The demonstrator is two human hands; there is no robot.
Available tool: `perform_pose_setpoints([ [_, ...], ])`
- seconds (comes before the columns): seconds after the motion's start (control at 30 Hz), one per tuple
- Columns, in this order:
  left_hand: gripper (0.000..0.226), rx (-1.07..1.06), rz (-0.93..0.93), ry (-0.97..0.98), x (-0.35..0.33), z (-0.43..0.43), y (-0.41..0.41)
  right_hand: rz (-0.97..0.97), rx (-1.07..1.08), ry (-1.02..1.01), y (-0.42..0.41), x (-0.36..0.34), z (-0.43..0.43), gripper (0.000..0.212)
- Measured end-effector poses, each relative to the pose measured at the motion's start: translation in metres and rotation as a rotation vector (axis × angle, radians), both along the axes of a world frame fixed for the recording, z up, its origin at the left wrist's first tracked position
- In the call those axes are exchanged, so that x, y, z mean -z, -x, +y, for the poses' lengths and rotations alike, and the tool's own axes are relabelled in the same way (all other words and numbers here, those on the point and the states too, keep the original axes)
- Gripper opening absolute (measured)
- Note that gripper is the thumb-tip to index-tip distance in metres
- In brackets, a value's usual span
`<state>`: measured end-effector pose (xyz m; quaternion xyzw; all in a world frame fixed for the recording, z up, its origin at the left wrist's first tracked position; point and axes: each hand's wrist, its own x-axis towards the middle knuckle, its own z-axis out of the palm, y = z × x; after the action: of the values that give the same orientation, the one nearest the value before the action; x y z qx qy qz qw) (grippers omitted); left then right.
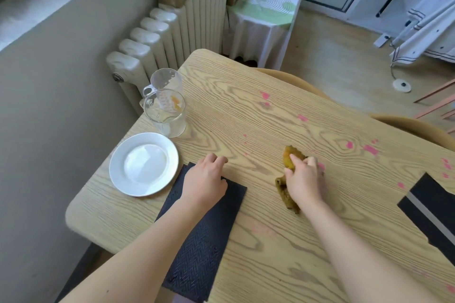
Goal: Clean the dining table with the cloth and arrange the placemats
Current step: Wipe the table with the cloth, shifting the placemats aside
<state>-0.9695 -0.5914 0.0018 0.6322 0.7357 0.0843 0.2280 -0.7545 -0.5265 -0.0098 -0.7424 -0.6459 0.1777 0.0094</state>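
Note:
A light wooden dining table (246, 110) carries several pink stains (369, 149) across its middle and right side. My right hand (304, 179) presses a crumpled yellow-brown cloth (290, 155) onto the tabletop near the stains. My left hand (205, 179) rests with fingers loosely curled on the far end of a dark woven placemat (204, 241) lying at the near left. A second dark placemat with a grey stripe (433, 214) lies at the right edge, partly cut off by the frame.
A white plate (143, 163) sits at the table's left edge, with two clear measuring jugs (166, 112) behind it. A radiator (172, 27) lines the wall. Curved chair backs (418, 128) stand along the far side.

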Motion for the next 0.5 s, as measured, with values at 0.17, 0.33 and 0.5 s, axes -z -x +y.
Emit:
perform_pose_setpoints([
  [0.17,0.046,-0.051,-0.050,-0.088,-0.002,0.016,0.004,0.045,-0.319,0.032,0.061,-0.004,-0.002,0.064],
  [0.33,0.045,-0.066,-0.056,-0.149,-0.001,0.027,0.014,0.008,-0.540,-0.027,0.092,-0.001,0.010,0.061],
  [0.5,0.046,-0.061,-0.068,-0.118,0.000,0.031,0.013,0.030,-0.342,0.001,0.057,-0.004,0.020,0.059],
])
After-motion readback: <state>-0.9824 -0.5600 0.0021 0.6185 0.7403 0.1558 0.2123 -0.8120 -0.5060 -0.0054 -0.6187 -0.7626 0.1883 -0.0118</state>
